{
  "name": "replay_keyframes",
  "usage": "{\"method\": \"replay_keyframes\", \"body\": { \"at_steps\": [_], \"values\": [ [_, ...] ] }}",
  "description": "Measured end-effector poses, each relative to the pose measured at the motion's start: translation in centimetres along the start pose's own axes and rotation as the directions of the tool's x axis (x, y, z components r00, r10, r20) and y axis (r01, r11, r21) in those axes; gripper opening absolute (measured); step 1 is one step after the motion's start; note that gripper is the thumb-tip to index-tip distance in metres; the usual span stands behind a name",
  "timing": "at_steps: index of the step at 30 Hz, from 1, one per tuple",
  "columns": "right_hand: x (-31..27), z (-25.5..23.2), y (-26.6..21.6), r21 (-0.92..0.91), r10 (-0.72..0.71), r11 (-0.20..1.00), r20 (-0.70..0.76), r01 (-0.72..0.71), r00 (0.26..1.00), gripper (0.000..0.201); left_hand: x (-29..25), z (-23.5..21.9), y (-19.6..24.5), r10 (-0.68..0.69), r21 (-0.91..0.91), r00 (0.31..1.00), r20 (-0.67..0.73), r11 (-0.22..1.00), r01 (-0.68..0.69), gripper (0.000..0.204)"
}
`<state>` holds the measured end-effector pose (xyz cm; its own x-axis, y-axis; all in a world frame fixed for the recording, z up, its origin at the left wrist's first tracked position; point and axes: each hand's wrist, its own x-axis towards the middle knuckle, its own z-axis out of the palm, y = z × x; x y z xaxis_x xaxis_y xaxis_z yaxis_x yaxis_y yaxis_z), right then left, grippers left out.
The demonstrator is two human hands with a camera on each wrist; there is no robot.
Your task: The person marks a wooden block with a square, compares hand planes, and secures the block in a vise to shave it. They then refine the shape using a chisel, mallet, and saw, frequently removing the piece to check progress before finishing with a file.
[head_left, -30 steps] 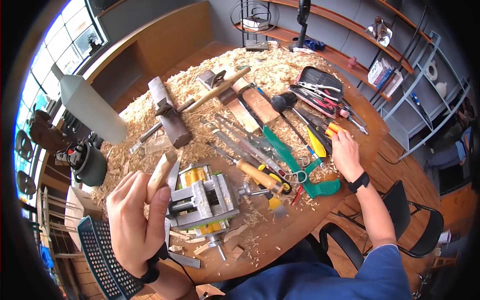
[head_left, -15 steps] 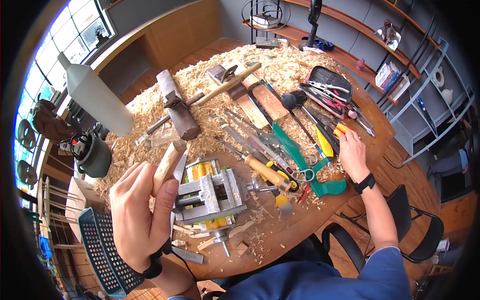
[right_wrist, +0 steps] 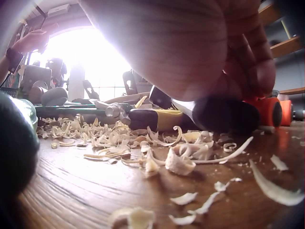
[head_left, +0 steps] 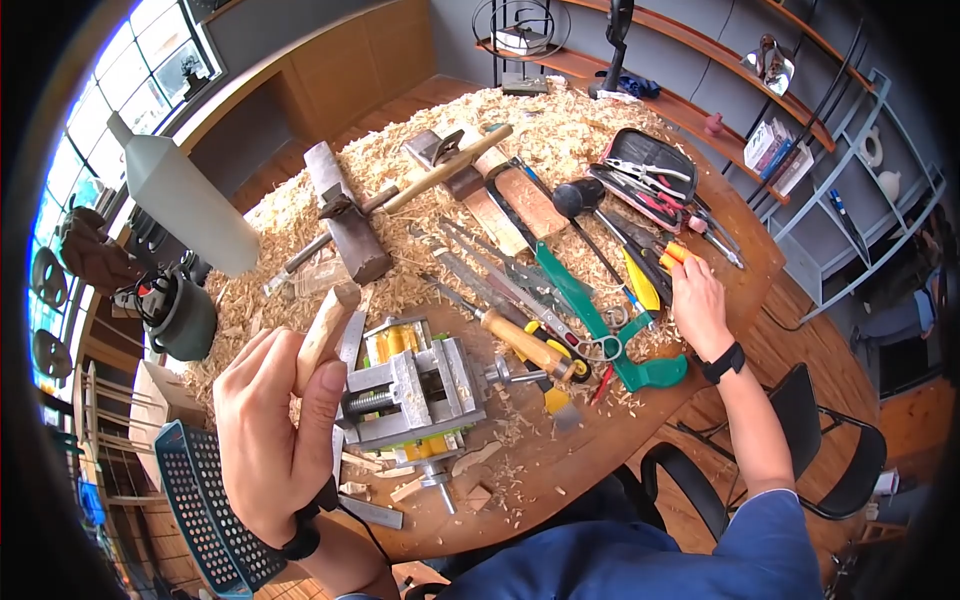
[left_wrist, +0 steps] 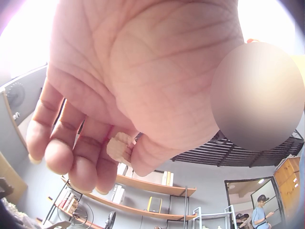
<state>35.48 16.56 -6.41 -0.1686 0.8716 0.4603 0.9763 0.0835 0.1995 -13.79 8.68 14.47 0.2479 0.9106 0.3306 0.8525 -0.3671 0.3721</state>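
My left hand point(head_left: 265, 430) holds a short carved wooden stick point(head_left: 325, 340) upright between thumb and fingers, left of the vise point(head_left: 410, 390). From the palm side, in the left wrist view, the stick's pale cut end point(left_wrist: 120, 147) pokes out beside the thumb, with the other fingers loosely bent. At the table's right side, my right hand point(head_left: 700, 312) grips a tool by its orange handle point(head_left: 677, 254), low over the tabletop. The right wrist view has fingertips down on the orange handle point(right_wrist: 269, 110), behind a black handle point(right_wrist: 226, 114); the thumb tip is hidden.
A green-handled saw point(head_left: 570, 285), a wooden-handled tool point(head_left: 525, 345) and a yellow-black handle point(head_left: 641, 280) lie mid-table. Wooden planes point(head_left: 345, 235) sit among heaped shavings point(head_left: 400, 130). A tool case point(head_left: 650, 165) stands at the far right, a teal perforated basket point(head_left: 205, 510) at the left.
The head view shifts slightly and partly back. Both hands keep their places: the left still holds the wooden stick, the right stays at the orange handle.
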Motion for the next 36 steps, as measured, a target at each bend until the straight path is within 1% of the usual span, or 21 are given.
{"method": "replay_keyframes", "body": {
  "at_steps": [5,7,8,9,10,11,12,13,14,16,18,19,21,22,24,25,27,28,33,35,36],
  "values": [
    [0.4,-1.3,0.0,0.041,0.023,0.999,0.016,-0.023,1.000,0.014,-0.1,-0.2,0.2,-0.015,0.035,1.000,0.013,0.999,0.015,0.033],
    [0.6,-3.3,-0.6,0.304,0.039,0.952,-0.025,-0.029,0.999,0.009,0.0,-0.3,0.0,-0.032,0.007,0.999,0.043,0.999,0.032,0.033],
    [0.7,-5.1,-1.8,0.390,0.071,0.918,0.007,-0.068,0.997,0.006,0.3,1.0,-0.5,0.093,-0.048,0.987,-0.128,0.994,-0.100,0.034],
    [0.6,-6.7,-2.8,0.441,0.014,0.896,0.078,-0.047,0.997,0.006,0.3,1.0,-0.6,0.088,-0.048,0.989,-0.122,0.994,-0.094,0.034],
    [0.3,-8.1,-3.5,0.534,-0.094,0.846,0.183,-0.019,0.979,0.009,0.3,1.0,-0.6,0.091,-0.050,0.987,-0.130,0.994,-0.099,0.034],
    [-0.1,-9.1,-4.1,0.621,-0.207,0.784,0.275,-0.009,0.939,0.014,0.3,1.1,-0.6,0.096,-0.054,0.986,-0.135,0.993,-0.104,0.033],
    [-0.5,-9.7,-4.7,0.633,-0.258,0.774,0.325,-0.007,0.910,0.020,0.2,1.1,-0.3,0.068,-0.043,0.989,-0.128,0.996,-0.074,0.033],
    [-0.8,-10.1,-5.3,0.646,-0.308,0.764,0.371,-0.004,0.876,0.026,0.3,1.2,-0.5,0.111,-0.035,0.985,-0.134,0.993,-0.117,0.031],
    [-1.0,-10.6,-5.7,0.609,-0.326,0.793,0.421,0.003,0.847,0.036,0.1,1.4,-0.7,0.120,-0.016,0.981,-0.154,0.992,-0.124,0.030],
    [-1.5,-10.0,-6.2,0.584,-0.331,0.811,0.420,0.028,0.845,0.040,-0.1,1.3,-0.7,0.126,0.002,0.978,-0.167,0.992,-0.128,0.029],
    [-1.5,-9.3,-6.3,0.579,-0.338,0.814,0.403,0.049,0.850,0.044,0.0,0.7,-0.4,0.077,-0.009,0.993,-0.085,0.997,-0.078,0.028],
    [-1.3,-9.1,-6.2,0.581,-0.342,0.812,0.402,0.052,0.849,0.044,-0.1,0.7,-0.4,0.074,-0.007,0.994,-0.085,0.997,-0.075,0.028],
    [-0.9,-8.8,-6.2,0.535,-0.292,0.845,0.493,-0.021,0.819,0.041,-0.3,1.1,-0.7,0.102,0.012,0.983,-0.154,0.995,-0.101,0.028],
    [-0.7,-8.8,-6.2,0.539,-0.300,0.842,0.492,-0.015,0.817,0.041,-0.4,1.1,-0.8,0.095,0.014,0.983,-0.155,0.996,-0.093,0.028],
    [-0.4,-8.9,-6.3,0.530,-0.269,0.848,0.446,-0.010,0.853,0.035,-0.4,1.2,-0.8,0.080,-0.018,0.980,-0.182,0.996,-0.084,0.029],
    [-0.3,-8.7,-6.3,0.534,-0.276,0.846,0.444,-0.004,0.853,0.035,-0.3,1.1,-0.8,0.074,-0.014,0.980,-0.185,0.997,-0.078,0.029],
    [-0.2,-8.1,-6.0,0.458,-0.242,0.889,0.424,0.024,0.873,0.034,-0.1,1.0,-1.0,0.141,0.010,0.971,-0.191,0.990,-0.141,0.031],
    [-0.2,-7.9,-5.9,0.449,-0.247,0.892,0.382,0.055,0.891,0.032,0.1,0.8,-1.1,0.131,-0.027,0.979,-0.159,0.990,-0.137,0.032],
    [0.2,-7.6,-6.0,0.414,-0.234,0.908,0.384,0.060,0.893,0.028,0.2,1.0,-1.2,0.107,-0.070,0.978,-0.181,0.990,-0.122,0.034],
    [0.5,-8.1,-6.4,0.316,-0.160,0.949,0.500,-0.007,0.851,0.032,0.2,0.8,-1.2,0.081,-0.094,0.983,-0.164,0.991,-0.098,0.034],
    [0.4,-8.2,-6.5,0.317,-0.164,0.948,0.498,-0.003,0.852,0.032,0.1,0.8,-1.2,0.079,-0.093,0.983,-0.167,0.991,-0.095,0.034]
  ]
}}
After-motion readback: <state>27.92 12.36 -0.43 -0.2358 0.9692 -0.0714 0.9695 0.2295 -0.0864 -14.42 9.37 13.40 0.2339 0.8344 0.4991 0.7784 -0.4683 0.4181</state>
